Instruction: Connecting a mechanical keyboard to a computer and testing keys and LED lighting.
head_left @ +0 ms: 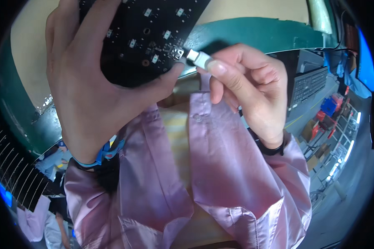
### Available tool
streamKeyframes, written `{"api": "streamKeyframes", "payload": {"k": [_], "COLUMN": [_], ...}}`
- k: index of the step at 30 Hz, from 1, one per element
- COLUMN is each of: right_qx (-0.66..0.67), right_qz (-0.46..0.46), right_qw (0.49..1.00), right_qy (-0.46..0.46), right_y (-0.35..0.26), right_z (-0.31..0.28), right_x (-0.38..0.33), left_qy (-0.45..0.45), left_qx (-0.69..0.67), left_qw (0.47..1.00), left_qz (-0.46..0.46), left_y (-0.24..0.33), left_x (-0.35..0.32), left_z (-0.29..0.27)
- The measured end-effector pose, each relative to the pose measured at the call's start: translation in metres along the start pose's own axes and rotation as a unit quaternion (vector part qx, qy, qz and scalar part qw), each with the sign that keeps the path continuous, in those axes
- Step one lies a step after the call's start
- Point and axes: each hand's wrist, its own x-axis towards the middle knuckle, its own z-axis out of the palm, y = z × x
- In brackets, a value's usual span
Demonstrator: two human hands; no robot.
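Note:
My left hand (85,83) grips a black circuit board (149,37) studded with small silver components, holding it up close to the camera. My right hand (249,87) pinches a white cable plug (198,58) between thumb and forefinger. The plug's tip sits at a small metal socket (178,52) on the board's lower right edge. Pink shirt sleeves cover both forearms, and a dark band circles the right wrist.
A green-edged work surface (253,33) with a tan top lies behind the board. At right stand a dark keyboard (309,85), shelves and coloured bins (328,108). Another person's blue-clad figure (54,159) shows at lower left.

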Motion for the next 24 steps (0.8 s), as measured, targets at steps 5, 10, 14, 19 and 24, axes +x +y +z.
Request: {"api": "streamKeyframes", "payload": {"k": [5, 10, 14, 19, 24], "right_qx": [0.005, 0.044, -0.034, -0.018, -0.012], "right_qz": [0.004, -0.045, -0.171, -0.184, -0.196], "right_qw": [1.000, 0.998, 0.984, 0.982, 0.979], "right_qy": [-0.020, -0.031, 0.046, 0.044, 0.048], "right_y": [0.001, 0.016, 0.029, 0.032, 0.032], "right_z": [0.002, 0.008, 0.021, 0.023, 0.025], "right_x": [0.004, 0.007, 0.014, 0.014, 0.014], "left_qy": [-0.030, -0.079, -0.068, -0.042, -0.041], "left_qx": [-0.013, -0.030, -0.168, -0.138, -0.101], "left_qw": [0.999, 0.996, 0.981, 0.988, 0.994], "left_qz": [0.028, 0.025, -0.065, -0.056, -0.026], "left_y": [-0.006, -0.010, -0.006, -0.012, -0.015], "left_x": [-0.007, -0.007, -0.010, -0.010, -0.010], "left_z": [-0.003, -0.012, -0.011, -0.015, -0.012]}}
